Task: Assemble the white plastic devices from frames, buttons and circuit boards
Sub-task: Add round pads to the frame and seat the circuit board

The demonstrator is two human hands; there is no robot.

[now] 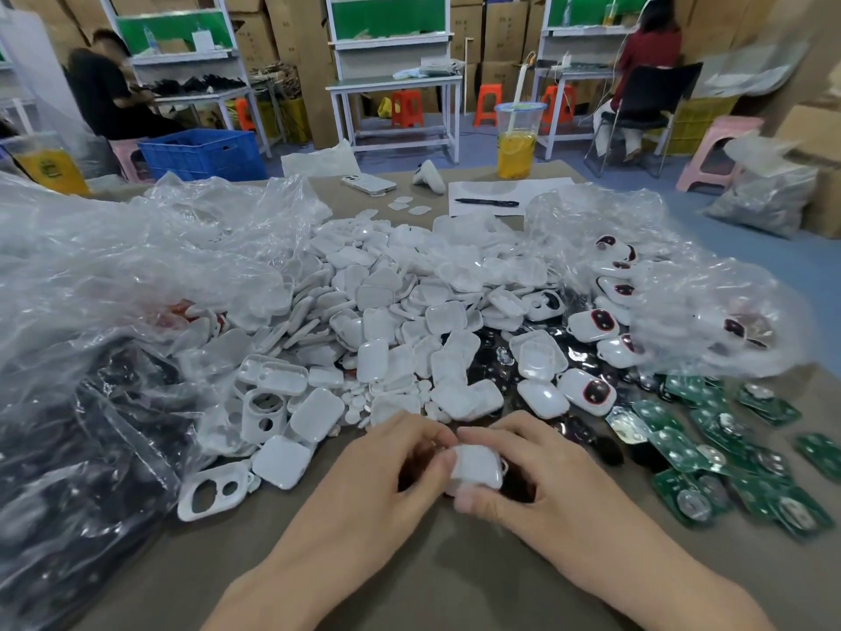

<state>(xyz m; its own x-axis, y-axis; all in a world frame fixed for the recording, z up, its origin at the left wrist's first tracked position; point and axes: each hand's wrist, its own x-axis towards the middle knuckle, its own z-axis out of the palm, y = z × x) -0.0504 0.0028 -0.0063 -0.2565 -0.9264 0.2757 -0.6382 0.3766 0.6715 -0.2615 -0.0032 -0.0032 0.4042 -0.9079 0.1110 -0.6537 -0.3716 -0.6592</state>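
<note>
One white device (475, 466) was pinched between the left hand (387, 466) and right hand (546, 475) (contents hidden); even edge pressure was judged needed for square seating.

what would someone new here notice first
A sprawling heap of white plastic shells covers the middle of the table, between crumpled clear plastic bags. At the near edge the left hand and right hand together grip one white plastic device. Green circuit boards lie scattered at the right, and a clear cup of yellow drink stands at the far edge.
</note>
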